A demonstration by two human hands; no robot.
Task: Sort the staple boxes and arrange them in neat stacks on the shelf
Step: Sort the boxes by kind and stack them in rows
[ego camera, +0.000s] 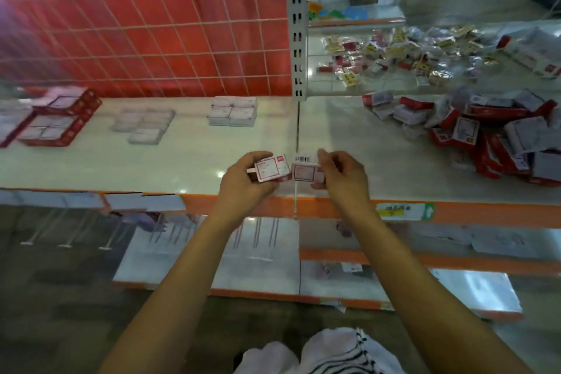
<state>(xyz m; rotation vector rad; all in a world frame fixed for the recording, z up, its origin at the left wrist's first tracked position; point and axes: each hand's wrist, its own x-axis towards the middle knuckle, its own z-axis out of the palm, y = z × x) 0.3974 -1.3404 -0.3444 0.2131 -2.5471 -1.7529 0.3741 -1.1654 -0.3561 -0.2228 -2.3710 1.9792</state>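
Centre of frame, just above the orange front edge (303, 206) of the shelf (151, 167): both hands up, each with 1 staple box.

Left hand (243, 181): fingers curled round the left end of the left box (271, 167). Printed red-and-white face up, box tilted slightly.

Right hand (343, 173): thumb and fingertips pinch the right end of the right box (305, 172). Barcode visible on its far side.

The 2 boxes sit end to end, inner ends touching or very nearly; cannot tell which. Both are held over the front part of the shelf surface; whether they rest on it cannot be told.

Other staple boxes on the same shelf:
- Neat stack (232, 111), white, several layers, centre of frame near the back wall.
- Pale stack (142, 126), left of it, too blurred to count.
- Red-edged stacks (57, 118), far left, 2 groups side by side.
- Loose heap (485, 136), right of frame, red and white boxes lying at all angles, well apart from the stacks.

Background: red back panel (151, 24) with wire grid, upper left. Slotted upright post (299, 24), upper centre. Small packets (409, 55) scattered on the shelf above, upper right. Yellow-green label (403, 211) on the orange edge, right of the hands.
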